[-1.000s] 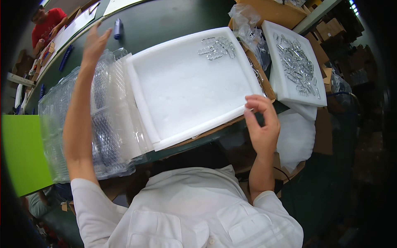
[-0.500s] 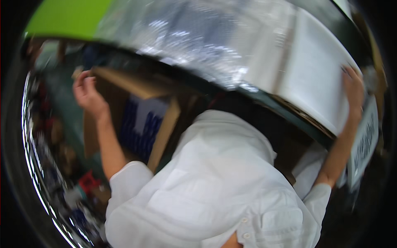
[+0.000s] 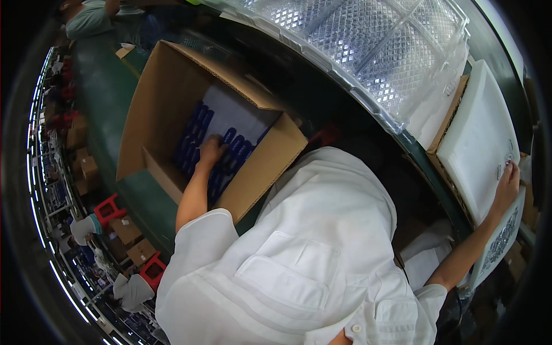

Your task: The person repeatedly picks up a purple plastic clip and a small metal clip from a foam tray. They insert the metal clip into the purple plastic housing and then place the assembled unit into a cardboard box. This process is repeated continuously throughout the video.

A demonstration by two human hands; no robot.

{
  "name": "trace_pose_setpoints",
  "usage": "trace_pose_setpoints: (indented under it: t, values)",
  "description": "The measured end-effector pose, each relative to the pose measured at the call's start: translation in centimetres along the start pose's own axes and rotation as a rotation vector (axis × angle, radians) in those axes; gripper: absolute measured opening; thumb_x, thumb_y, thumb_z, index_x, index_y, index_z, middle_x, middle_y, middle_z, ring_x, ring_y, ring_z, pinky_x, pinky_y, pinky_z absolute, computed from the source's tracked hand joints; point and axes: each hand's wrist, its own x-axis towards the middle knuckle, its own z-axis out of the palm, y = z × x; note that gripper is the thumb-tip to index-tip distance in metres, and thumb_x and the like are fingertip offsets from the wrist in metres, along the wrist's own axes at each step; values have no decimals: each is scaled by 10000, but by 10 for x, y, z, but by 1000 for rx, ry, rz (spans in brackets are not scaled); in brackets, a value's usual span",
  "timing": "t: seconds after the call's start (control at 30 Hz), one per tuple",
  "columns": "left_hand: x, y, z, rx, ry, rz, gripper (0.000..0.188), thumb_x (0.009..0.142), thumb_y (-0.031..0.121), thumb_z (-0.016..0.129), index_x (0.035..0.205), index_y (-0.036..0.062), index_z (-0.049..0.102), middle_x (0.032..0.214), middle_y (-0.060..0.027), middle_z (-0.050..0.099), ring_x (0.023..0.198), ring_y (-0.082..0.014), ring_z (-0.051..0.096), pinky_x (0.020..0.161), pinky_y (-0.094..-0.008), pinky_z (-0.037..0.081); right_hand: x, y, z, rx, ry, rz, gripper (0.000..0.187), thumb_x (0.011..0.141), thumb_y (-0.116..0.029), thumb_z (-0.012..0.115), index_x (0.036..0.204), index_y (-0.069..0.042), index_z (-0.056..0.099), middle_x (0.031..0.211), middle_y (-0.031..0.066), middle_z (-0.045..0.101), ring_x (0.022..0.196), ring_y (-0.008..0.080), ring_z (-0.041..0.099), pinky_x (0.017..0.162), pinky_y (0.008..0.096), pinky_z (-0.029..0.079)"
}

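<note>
My left hand [image 3: 211,152] reaches down into an open cardboard box [image 3: 236,69] at the left. Its fingers are curled over the end of one of several blue, tube-shaped pieces [image 3: 231,137] lying in rows there, and the fingertips are partly hidden. A pale sheet [image 3: 244,110] covers part of the box's inside. On the far right, my right hand [image 3: 508,183] is at the edge of a white slab-like stack [image 3: 474,144], its fingers pinched together. Small clear bits [image 3: 509,145] lie on the white surface near those fingertips; whatever is between them is too small to name.
Clear, textured plastic trays [image 3: 368,52] lie along the bench ahead. A grey-patterned panel [image 3: 501,236] stands below my right forearm. Red stools [image 3: 109,210] and cardboard cartons [image 3: 125,230] line the left. Another person [image 3: 89,20] is at the upper left.
My left hand has moved from the box's far left side down onto the blue pieces inside. The right hand has shifted lower along the white stack's edge. The view has turned left.
</note>
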Motion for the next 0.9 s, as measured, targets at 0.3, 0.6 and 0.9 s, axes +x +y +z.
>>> trace_pose_setpoints:
  t: [0.3, 0.6, 0.9]
  values:
    - [19, 33, -71, -134, 161, -213, 320, 872, 337, 726, 1042, 68, 757, 1025, -182, 771, 1021, -388, 729, 887, -469, 561, -84, -64, -41, 333, 192, 236, 323, 1115, -213, 565, 1331, -9, 692, 1056, 68, 726, 900, 118, 673, 857, 269, 555]
    - [82, 36, -43, -124, 414, -270, 313, 911, 145, 627, 1204, 80, 713, 1204, -168, 726, 1151, -378, 677, 925, -456, 554, -118, -129, -59, 280, 150, 197, 322, 1089, -149, 614, 1370, -9, 686, 1062, 46, 724, 943, 97, 648, 898, 270, 536]
    - [95, 2, -57, 376, 189, 673, 354, 831, 33, 611, 1175, 87, 676, 1334, -93, 611, 1351, -318, 538, 1090, -475, 463, -133, -125, -51, 533, 180, 322, 275, 1041, -93, 681, 1276, 46, 709, 1155, 107, 740, 1008, 143, 697, 945, 278, 560]
